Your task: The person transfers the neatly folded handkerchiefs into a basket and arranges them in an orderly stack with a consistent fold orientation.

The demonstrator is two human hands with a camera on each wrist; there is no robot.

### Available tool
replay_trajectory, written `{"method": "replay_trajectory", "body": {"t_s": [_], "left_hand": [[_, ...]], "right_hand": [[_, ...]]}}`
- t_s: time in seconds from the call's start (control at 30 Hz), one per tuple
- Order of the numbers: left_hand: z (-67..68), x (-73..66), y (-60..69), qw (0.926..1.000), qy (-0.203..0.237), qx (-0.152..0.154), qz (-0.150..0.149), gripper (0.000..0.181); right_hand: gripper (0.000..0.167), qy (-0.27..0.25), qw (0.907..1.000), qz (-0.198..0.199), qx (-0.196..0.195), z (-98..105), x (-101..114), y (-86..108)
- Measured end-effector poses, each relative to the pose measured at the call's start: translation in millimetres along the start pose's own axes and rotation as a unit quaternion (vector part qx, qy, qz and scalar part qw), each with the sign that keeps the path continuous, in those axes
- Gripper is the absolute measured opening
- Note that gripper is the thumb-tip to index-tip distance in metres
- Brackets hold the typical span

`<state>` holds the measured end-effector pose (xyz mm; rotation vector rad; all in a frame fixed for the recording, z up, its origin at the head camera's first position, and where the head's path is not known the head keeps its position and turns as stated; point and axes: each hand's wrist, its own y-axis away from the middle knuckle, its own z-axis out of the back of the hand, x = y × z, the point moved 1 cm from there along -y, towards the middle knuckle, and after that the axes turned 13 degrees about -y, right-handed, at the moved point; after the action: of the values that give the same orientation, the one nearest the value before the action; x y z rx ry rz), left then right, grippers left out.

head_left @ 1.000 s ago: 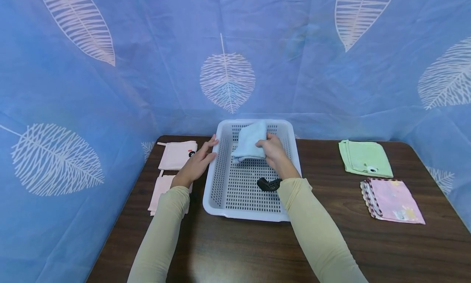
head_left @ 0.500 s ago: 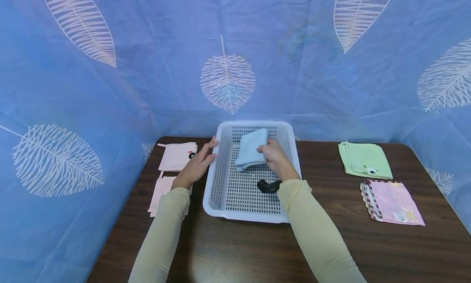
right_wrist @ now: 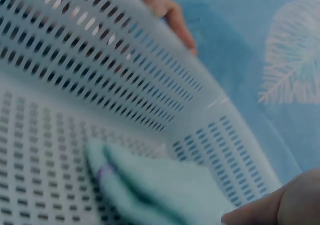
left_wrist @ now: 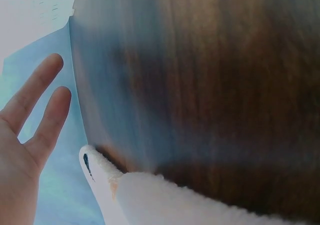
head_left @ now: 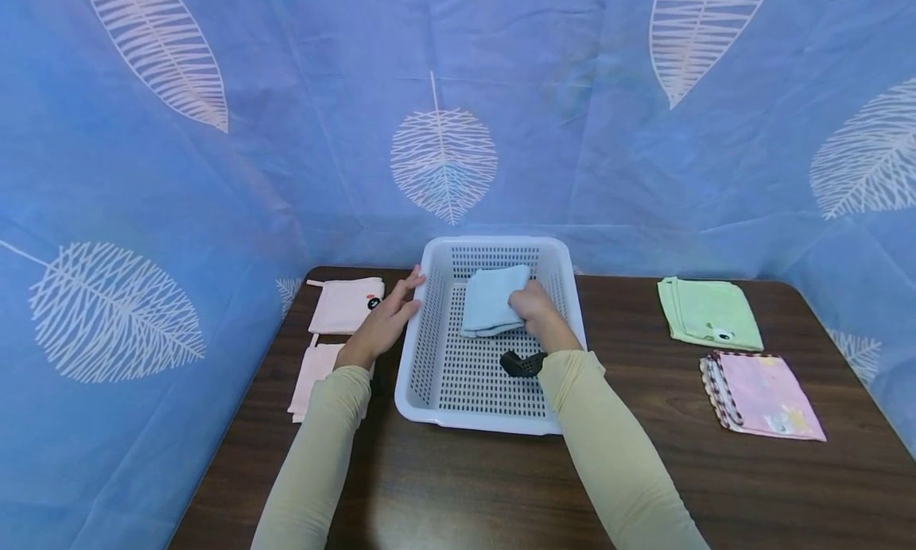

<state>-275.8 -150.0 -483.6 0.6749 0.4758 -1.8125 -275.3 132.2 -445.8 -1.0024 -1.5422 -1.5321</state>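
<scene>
A folded light-blue towel (head_left: 492,300) lies low in the back part of the white perforated basket (head_left: 472,421). My right hand (head_left: 537,310) pinches the towel's right edge between thumb and fingers; the fingers beneath are hidden. In the right wrist view, the towel's folded layers (right_wrist: 165,180) rest near the basket floor, and only part of the right hand (right_wrist: 285,205) shows. My left hand (head_left: 382,323) touches the basket's left rim with extended fingers. The left wrist view shows two straight digits of the left hand (left_wrist: 25,130).
Two pale pink folded towels (head_left: 347,305) lie left of the basket, one partly under the left forearm. On the right lie a green folded towel (head_left: 712,313) and a pink one with a checked edge (head_left: 766,395). A black perforated piece (head_left: 521,365) sits by the right cuff.
The light-blue towel has come down and slightly right, from raised and tilted to flatter in the basket, with the right hand holding it. The left hand stays at the rim.
</scene>
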Motion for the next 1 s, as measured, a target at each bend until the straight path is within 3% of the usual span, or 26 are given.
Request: {"method": "replay_trajectory", "body": {"t_s": [0.13,0.37,0.57,1.0], "left_hand": [[0.6,-0.6,0.2,1.0000,0.000,-0.002,0.001,0.049],[0.5,-0.4,0.9,1.0000,0.006,0.001,0.006,0.052],[0.3,1.2,1.9,0.9999,0.003,0.008,0.006,0.051],[0.3,-0.1,3.2,0.9999,-0.003,0.003,0.013,0.050]], "right_hand": [[0.063,0.025,0.9996,0.014,-0.005,-1.0,-4.0,-3.3],[0.072,0.086,0.9960,-0.002,-0.024,-3.4,-7.1,-5.6],[0.059,0.163,0.9853,0.006,-0.050,-3.9,-10.6,-5.2],[0.039,0.220,0.9714,0.032,-0.084,-3.8,-7.6,0.4]]}}
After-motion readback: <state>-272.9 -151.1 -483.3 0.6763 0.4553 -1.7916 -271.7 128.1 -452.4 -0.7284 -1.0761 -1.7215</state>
